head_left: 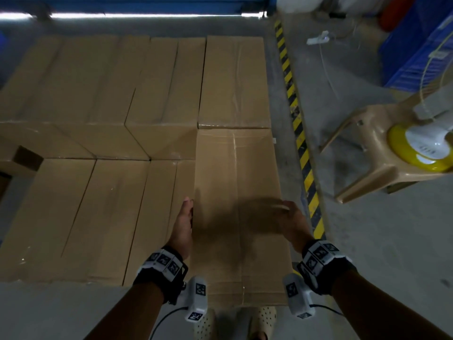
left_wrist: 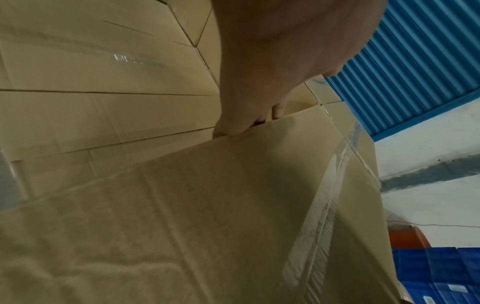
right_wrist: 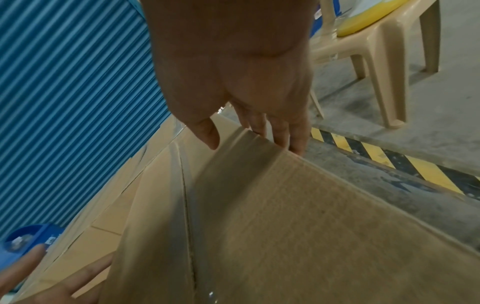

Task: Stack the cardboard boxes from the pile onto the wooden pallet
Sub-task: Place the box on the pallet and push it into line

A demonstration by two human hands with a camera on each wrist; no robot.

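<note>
Cardboard box (head_left: 235, 217) at the near right corner of the stacked layer, a hand on each long side.

Head view: the box lies among the other boxes (head_left: 98, 168); the pallet beneath is hidden. The left hand (head_left: 182, 229) lies flat along its left edge and the right hand (head_left: 289, 222), blurred, is at the right edge; hazard tape (head_left: 297, 133) and a plastic chair (head_left: 382, 153) sit beside. Left wrist view: the left fingers (left_wrist: 233, 125) dip into the seam against the neighbouring box, straight, not curled round anything. Right wrist view: the right fingers (right_wrist: 280, 131) hang open over the outer edge, thumb above the top. Risk, as I judge it: the box overhangs toward the feet and could tip or slide off if nudged unevenly, and fingers in the seam could be pinched. No readable writing or labels on any box.
</note>
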